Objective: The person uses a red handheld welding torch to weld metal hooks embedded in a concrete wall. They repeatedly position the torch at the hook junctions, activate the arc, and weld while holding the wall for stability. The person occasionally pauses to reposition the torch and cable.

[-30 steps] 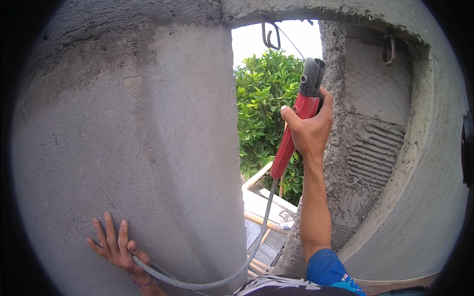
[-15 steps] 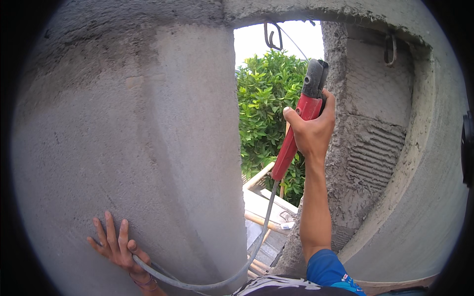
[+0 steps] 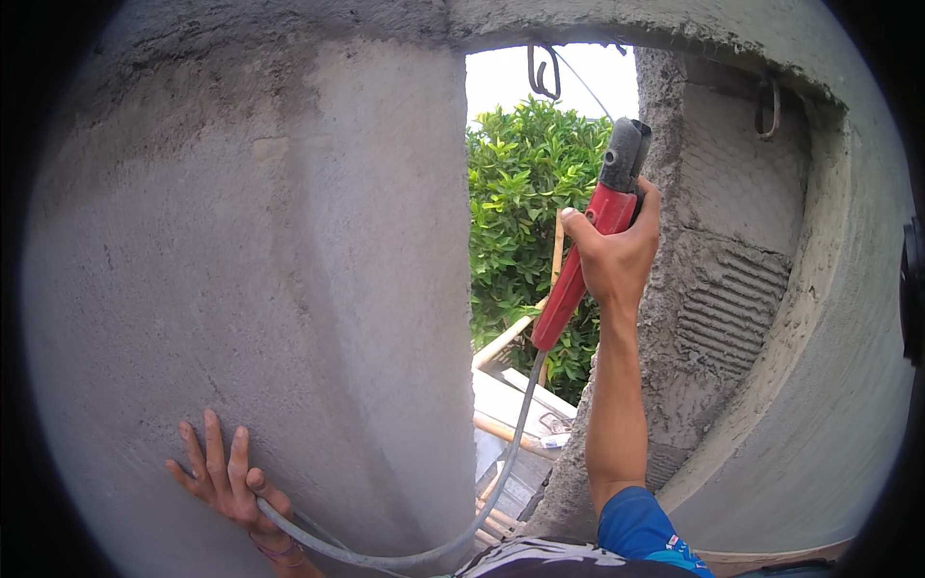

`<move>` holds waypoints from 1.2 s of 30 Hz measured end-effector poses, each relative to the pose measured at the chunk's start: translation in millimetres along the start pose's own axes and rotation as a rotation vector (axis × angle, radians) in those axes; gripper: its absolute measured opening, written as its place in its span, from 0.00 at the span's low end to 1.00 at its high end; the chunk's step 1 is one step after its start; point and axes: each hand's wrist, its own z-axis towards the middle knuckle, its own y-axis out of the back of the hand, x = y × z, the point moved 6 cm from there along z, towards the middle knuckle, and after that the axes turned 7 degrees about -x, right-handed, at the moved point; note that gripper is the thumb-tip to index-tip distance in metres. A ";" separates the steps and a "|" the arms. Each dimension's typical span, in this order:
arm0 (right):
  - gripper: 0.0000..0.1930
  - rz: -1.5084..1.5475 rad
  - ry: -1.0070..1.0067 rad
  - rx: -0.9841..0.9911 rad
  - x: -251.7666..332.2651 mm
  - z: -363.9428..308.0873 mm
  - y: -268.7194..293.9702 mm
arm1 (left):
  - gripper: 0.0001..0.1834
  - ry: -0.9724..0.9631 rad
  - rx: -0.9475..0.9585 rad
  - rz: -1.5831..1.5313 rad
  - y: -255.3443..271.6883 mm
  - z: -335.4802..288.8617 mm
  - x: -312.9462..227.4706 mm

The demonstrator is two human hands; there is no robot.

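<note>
Gripping the red clamp (image 3: 565, 299), the right hand (image 3: 617, 255) was raised in front of a tall gap in the concrete, its fingers curled around the handle and its thumb laid along the near side. Pale marks showed on the blue sleeve (image 3: 636, 525), too small to read; the dark shirt (image 3: 540, 555) bore a white pattern, cut off by the lower edge.

Materials: the left wall (image 3: 241, 289) was grey cement, fairly smooth below, rougher and darker toward the top. Right of the gap, the concrete was crumbly along its edge; beyond that ran a panel (image 3: 737, 154) with a faint net-like texture, and below it a patch of mortar (image 3: 730, 301) combed into wavy ridges. A bent metal loop (image 3: 557, 82) hung from the top of the gap, a rusty hook (image 3: 775, 111) farther right. Through the gap: a leafy green bush (image 3: 520, 164), with wooden poles (image 3: 501, 345) lower down.

Clamp: long tapered red handle, scuffed dark grey head, tilted with its head up and to the right. A thin rod (image 3: 583, 85) slanted from the head up toward the loop. A grey cable (image 3: 328, 548) left the handle's base and sagged across to the left hand (image 3: 231, 496). That hand was open, fingers spread against the wall; whether its thumb pinched the cable, could not tell.
</note>
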 end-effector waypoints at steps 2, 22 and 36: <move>0.35 0.019 -0.004 0.003 0.6 -1.0 -0.6 | 0.32 0.009 -0.009 -0.013 0.7 0.6 -0.5; 0.30 0.177 -0.017 0.049 -14.2 -0.7 -6.4 | 0.32 0.005 -0.008 -0.032 3.0 2.3 -0.3; 0.28 0.280 -0.040 0.062 -17.1 -6.1 -4.1 | 0.33 -0.036 0.020 -0.018 -0.3 -3.0 2.8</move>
